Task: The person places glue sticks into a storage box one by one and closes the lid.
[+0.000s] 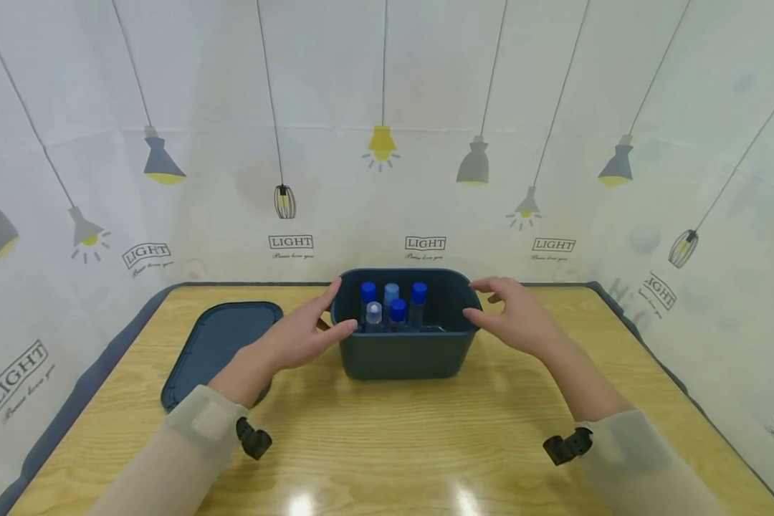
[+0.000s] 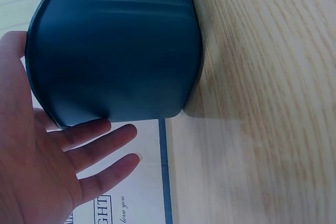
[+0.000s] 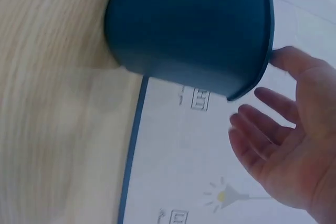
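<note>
A dark teal plastic bin stands on the wooden table, its top uncovered. Inside are several small clear bottles, most with blue caps and one with a clear cap. My left hand is at the bin's left end, thumb and fingers spread around the rim corners; in the left wrist view its fingertips lie along the bin's edge. At the right end, my right hand has its thumb right at the rim, while its other fingers extend loosely beside the bin.
A flat dark teal lid lies on the table left of the bin, partly behind my left forearm. Behind the wooden table and along its sides hangs a white cloth printed with lamps. Its dark border follows the table's edge.
</note>
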### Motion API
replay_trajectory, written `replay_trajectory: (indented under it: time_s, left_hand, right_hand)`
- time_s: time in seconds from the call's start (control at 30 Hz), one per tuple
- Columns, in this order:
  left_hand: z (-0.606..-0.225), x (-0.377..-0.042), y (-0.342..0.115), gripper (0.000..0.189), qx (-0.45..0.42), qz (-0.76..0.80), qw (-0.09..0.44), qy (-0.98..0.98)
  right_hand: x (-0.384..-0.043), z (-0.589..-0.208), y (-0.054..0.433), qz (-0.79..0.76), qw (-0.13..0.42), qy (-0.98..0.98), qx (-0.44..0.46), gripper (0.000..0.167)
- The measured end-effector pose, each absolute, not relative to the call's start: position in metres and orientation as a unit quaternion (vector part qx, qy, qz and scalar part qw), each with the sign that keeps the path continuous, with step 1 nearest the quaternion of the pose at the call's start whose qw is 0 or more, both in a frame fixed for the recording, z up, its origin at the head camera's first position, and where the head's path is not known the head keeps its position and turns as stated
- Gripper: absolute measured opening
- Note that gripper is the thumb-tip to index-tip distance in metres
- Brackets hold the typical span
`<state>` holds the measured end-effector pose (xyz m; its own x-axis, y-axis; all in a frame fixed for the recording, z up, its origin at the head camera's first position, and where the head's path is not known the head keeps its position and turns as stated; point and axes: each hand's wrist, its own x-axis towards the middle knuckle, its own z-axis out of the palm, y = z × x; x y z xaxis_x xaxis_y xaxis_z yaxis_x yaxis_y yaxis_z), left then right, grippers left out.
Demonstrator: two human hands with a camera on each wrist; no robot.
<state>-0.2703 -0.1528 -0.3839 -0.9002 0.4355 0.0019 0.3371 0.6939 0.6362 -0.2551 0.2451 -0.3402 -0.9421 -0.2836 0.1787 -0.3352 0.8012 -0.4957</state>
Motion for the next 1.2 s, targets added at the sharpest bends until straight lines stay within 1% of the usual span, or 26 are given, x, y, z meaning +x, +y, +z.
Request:
replay_trajectory:
  time_s: [0.1, 0.2, 0.33, 0.47, 0.57, 0.7, 0.83, 0.97, 1.07, 1.2]
  left_hand:
    - [-0.384, -0.270, -0.153, 0.099, 0.211, 0.331, 0.074, 0.917]
    - [-0.384, -0.270, -0.152, 0.098, 0.212, 0.333, 0.073, 0.916]
    - [-0.386, -0.271, -0.150, 0.099, 0.214, 0.336, 0.074, 0.914]
    - [-0.386, -0.271, -0.152, 0.099, 0.210, 0.346, 0.087, 0.910]
    - [-0.388, -0.269, -0.159, 0.096, 0.200, 0.363, 0.090, 0.906]
    - [-0.390, -0.262, -0.181, 0.086, 0.189, 0.365, 0.072, 0.909]
    - [-0.389, -0.250, -0.214, 0.074, 0.180, 0.349, 0.053, 0.918]
    - [-0.392, -0.241, -0.249, 0.064, 0.175, 0.379, 0.062, 0.907]
    - [-0.396, -0.235, -0.274, 0.061, 0.167, 0.403, 0.073, 0.897]
    - [-0.399, -0.227, -0.300, 0.057, 0.151, 0.401, 0.067, 0.901]
  right_hand:
    - [-0.254, -0.347, 0.258, 0.289, 0.021, -0.943, 0.166, 0.066]
    - [-0.253, -0.354, 0.267, 0.305, 0.001, -0.938, 0.167, 0.071]
    - [-0.250, -0.363, 0.272, 0.342, -0.011, -0.927, 0.151, 0.071]
    - [-0.249, -0.371, 0.273, 0.382, -0.013, -0.913, 0.142, 0.069]
    - [-0.249, -0.375, 0.272, 0.399, -0.017, -0.906, 0.143, 0.069]
    - [-0.249, -0.377, 0.271, 0.408, -0.022, -0.901, 0.143, 0.069]
    - [-0.250, -0.378, 0.270, 0.416, -0.027, -0.898, 0.141, 0.069]
    - [-0.252, -0.380, 0.271, 0.425, -0.030, -0.894, 0.139, 0.069]
    - [-0.253, -0.382, 0.272, 0.430, -0.032, -0.891, 0.139, 0.069]
    - [-0.253, -0.384, 0.271, 0.433, -0.032, -0.890, 0.140, 0.068]
